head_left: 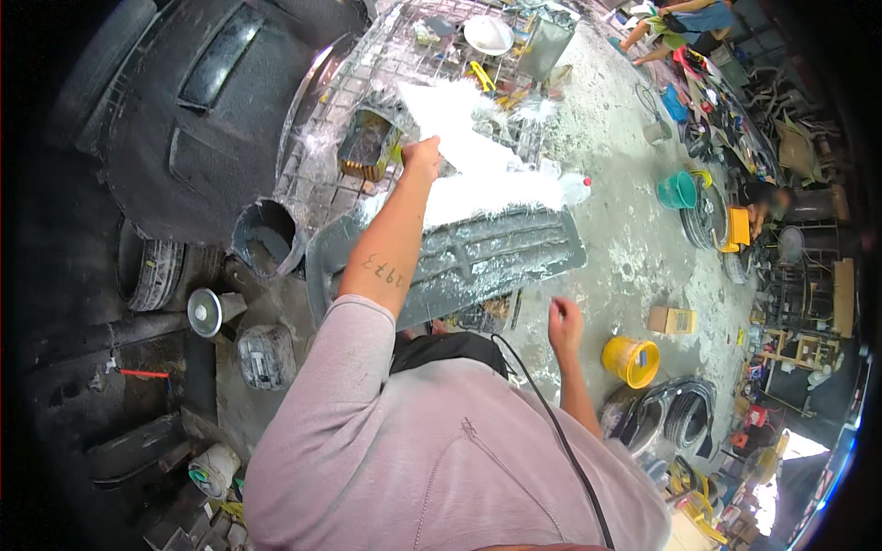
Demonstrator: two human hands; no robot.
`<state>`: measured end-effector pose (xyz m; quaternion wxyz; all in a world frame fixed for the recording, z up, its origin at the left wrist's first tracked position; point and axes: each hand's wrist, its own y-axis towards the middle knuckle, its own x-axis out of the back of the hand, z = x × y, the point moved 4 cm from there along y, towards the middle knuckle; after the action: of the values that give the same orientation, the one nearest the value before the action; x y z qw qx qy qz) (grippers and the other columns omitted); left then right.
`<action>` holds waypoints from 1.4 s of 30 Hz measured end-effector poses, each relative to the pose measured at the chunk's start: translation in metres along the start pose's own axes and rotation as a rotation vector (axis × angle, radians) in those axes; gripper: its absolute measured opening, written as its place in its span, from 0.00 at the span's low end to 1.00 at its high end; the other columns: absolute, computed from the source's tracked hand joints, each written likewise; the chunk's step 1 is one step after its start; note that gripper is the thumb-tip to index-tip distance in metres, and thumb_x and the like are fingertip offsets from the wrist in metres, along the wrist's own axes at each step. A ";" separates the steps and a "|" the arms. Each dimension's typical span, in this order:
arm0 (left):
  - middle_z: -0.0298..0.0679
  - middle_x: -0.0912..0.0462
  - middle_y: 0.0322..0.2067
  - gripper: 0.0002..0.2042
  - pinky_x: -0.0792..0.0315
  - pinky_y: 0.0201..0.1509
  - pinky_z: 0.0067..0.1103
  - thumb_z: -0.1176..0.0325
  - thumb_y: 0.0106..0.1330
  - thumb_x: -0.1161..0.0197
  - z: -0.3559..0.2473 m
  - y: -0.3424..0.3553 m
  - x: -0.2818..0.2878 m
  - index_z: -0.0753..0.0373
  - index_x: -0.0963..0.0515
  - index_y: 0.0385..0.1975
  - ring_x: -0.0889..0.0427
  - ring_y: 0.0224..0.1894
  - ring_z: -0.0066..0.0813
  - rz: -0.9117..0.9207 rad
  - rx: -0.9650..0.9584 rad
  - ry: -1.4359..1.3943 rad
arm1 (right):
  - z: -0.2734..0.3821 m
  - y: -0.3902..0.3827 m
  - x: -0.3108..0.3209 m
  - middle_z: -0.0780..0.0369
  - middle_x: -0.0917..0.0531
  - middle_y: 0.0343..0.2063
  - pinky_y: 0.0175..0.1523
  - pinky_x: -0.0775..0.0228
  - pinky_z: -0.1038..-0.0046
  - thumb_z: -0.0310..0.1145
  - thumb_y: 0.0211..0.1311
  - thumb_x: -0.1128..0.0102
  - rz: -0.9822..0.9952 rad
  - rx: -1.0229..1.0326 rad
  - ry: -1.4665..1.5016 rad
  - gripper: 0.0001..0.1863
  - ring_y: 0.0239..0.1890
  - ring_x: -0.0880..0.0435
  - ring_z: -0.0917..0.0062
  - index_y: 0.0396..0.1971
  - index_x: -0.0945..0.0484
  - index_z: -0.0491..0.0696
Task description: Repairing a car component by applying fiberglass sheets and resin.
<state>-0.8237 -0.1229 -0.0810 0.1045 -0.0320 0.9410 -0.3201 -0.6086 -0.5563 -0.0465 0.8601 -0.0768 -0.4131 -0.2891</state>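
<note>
My left hand (pixel 422 158) reaches far forward, its fingers closed at the edge of a bright white fibre mat (pixel 469 129) with frayed borders. Another strip of white fibre mat (pixel 496 195) lies along the far side of a dark grey ribbed moulded panel (pixel 459 266) in front of me. Just left of that hand stands a cut-open metal can (pixel 366 145) with a dark inside. My right hand (pixel 564 323) hangs to the right of the panel, away from it, with its fingers curled in and nothing seen in them.
A wire-mesh surface (pixel 317 147) carries a white bowl (pixel 488 35), a yellow-handled tool (pixel 482 77) and a clear bottle (pixel 576 188). Left are a large black moulded part (pixel 197 119) and a dark bucket (pixel 266 237). A yellow bucket (pixel 631 362) and cardboard box (pixel 672 320) stand right. Other people (pixel 684 23) are farther off.
</note>
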 end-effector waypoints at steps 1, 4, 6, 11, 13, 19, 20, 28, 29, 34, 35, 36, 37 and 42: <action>0.38 0.19 0.27 0.13 0.27 0.32 0.23 0.62 0.62 0.31 -0.001 -0.002 -0.009 0.64 0.25 0.33 0.20 0.28 0.28 -0.011 -0.020 -0.068 | -0.021 -0.025 0.008 0.55 0.16 0.36 0.46 0.26 0.68 0.28 0.62 0.40 -0.009 -0.130 -0.005 0.09 0.38 0.17 0.66 0.41 0.18 0.43; 0.36 0.18 0.34 0.06 0.29 0.41 0.31 0.66 0.65 0.37 -0.021 -0.028 -0.033 0.59 0.27 0.35 0.20 0.36 0.28 0.070 -0.122 -0.140 | -0.058 -0.078 0.033 0.56 0.15 0.36 0.47 0.25 0.71 0.29 0.63 0.41 -0.149 -0.265 0.027 0.10 0.38 0.17 0.70 0.41 0.18 0.42; 0.36 0.18 0.35 0.06 0.31 0.44 0.33 0.66 0.65 0.38 -0.048 -0.058 -0.042 0.57 0.27 0.35 0.20 0.40 0.28 0.166 -0.250 -0.173 | -0.073 -0.098 0.045 0.57 0.15 0.36 0.47 0.25 0.71 0.29 0.64 0.41 -0.238 -0.439 0.132 0.10 0.39 0.17 0.71 0.41 0.18 0.42; 0.30 0.22 0.32 0.01 0.32 0.42 0.26 0.69 0.62 0.43 -0.131 -0.131 -0.056 0.54 0.27 0.31 0.25 0.37 0.23 0.446 -0.391 -0.167 | -0.036 -0.021 0.071 0.58 0.15 0.38 0.49 0.25 0.71 0.31 0.64 0.39 -0.311 -0.326 0.242 0.11 0.40 0.17 0.73 0.43 0.18 0.42; 0.27 0.28 0.27 0.04 0.35 0.38 0.21 0.69 0.60 0.43 -0.162 -0.153 -0.062 0.53 0.31 0.25 0.29 0.32 0.20 0.490 -0.464 -0.077 | 0.011 0.046 0.087 0.57 0.15 0.39 0.49 0.25 0.72 0.31 0.63 0.38 -0.334 -0.153 0.286 0.12 0.42 0.17 0.74 0.44 0.18 0.42; 0.27 0.31 0.22 0.07 0.38 0.31 0.18 0.68 0.59 0.43 -0.239 -0.197 -0.071 0.58 0.30 0.20 0.33 0.26 0.17 0.576 -0.761 0.287 | 0.201 0.222 0.137 0.49 0.21 0.54 0.57 0.28 0.67 0.43 0.56 0.29 -0.156 0.254 0.754 0.40 0.55 0.21 0.67 0.64 0.35 0.39; 0.29 0.30 0.22 0.07 0.36 0.31 0.20 0.67 0.59 0.43 -0.245 -0.199 -0.072 0.60 0.29 0.22 0.31 0.26 0.19 0.489 -0.811 0.392 | 0.231 0.240 0.139 0.47 0.22 0.55 0.59 0.29 0.66 0.47 0.53 0.26 -0.095 0.355 0.777 0.47 0.56 0.21 0.65 0.66 0.39 0.38; 0.35 0.29 0.23 0.08 0.34 0.34 0.24 0.66 0.66 0.46 -0.254 -0.208 -0.078 0.66 0.27 0.33 0.31 0.29 0.22 0.330 -1.282 1.092 | 0.307 0.388 0.039 0.53 0.14 0.35 0.40 0.24 0.73 0.35 0.51 0.25 0.045 0.179 1.003 0.25 0.34 0.16 0.73 0.45 0.20 0.35; 0.38 0.29 0.24 0.10 0.34 0.34 0.25 0.65 0.68 0.44 -0.253 -0.205 -0.070 0.66 0.30 0.31 0.31 0.28 0.24 0.334 -1.258 1.105 | 0.299 0.398 0.027 0.57 0.15 0.29 0.36 0.26 0.74 0.31 0.52 0.26 0.000 0.214 1.013 0.16 0.30 0.18 0.77 0.37 0.19 0.36; 0.39 0.27 0.25 0.08 0.33 0.35 0.26 0.67 0.69 0.43 -0.238 -0.184 -0.020 0.65 0.29 0.35 0.29 0.29 0.27 0.322 -1.093 1.304 | 0.269 0.395 -0.036 0.61 0.15 0.21 0.33 0.27 0.74 0.31 0.53 0.30 -0.218 0.300 0.664 0.08 0.24 0.19 0.78 0.28 0.17 0.42; 0.39 0.27 0.25 0.07 0.33 0.36 0.26 0.68 0.69 0.43 -0.235 -0.180 -0.010 0.65 0.29 0.36 0.29 0.29 0.28 0.320 -1.061 1.318 | 0.269 0.391 -0.052 0.59 0.15 0.22 0.36 0.26 0.72 0.34 0.53 0.32 -0.243 0.275 0.650 0.09 0.25 0.17 0.74 0.27 0.17 0.43; 0.40 0.27 0.25 0.07 0.32 0.36 0.26 0.68 0.69 0.43 -0.233 -0.177 -0.002 0.65 0.29 0.36 0.29 0.30 0.28 0.317 -1.031 1.334 | 0.266 0.389 -0.067 0.58 0.15 0.22 0.37 0.25 0.71 0.33 0.53 0.33 -0.226 0.249 0.650 0.09 0.26 0.16 0.72 0.27 0.17 0.43; 0.41 0.28 0.25 0.07 0.32 0.37 0.27 0.68 0.69 0.43 -0.232 -0.175 0.007 0.65 0.30 0.36 0.29 0.30 0.30 0.329 -1.013 1.373 | 0.264 0.388 -0.082 0.57 0.15 0.23 0.38 0.25 0.70 0.33 0.53 0.33 -0.212 0.255 0.664 0.08 0.27 0.16 0.70 0.28 0.17 0.43; 0.42 0.28 0.28 0.07 0.32 0.39 0.28 0.68 0.70 0.46 -0.252 -0.196 0.087 0.65 0.31 0.36 0.29 0.32 0.32 0.260 -1.022 1.512 | 0.199 0.393 -0.137 0.54 0.14 0.29 0.42 0.26 0.65 0.33 0.54 0.39 -0.360 0.078 0.508 0.08 0.34 0.15 0.59 0.30 0.16 0.45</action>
<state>-0.9643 -0.1391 0.2182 -0.5298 0.2494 0.7822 0.2129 -0.5883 -0.1004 0.0208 0.8732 0.1053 -0.2027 -0.4305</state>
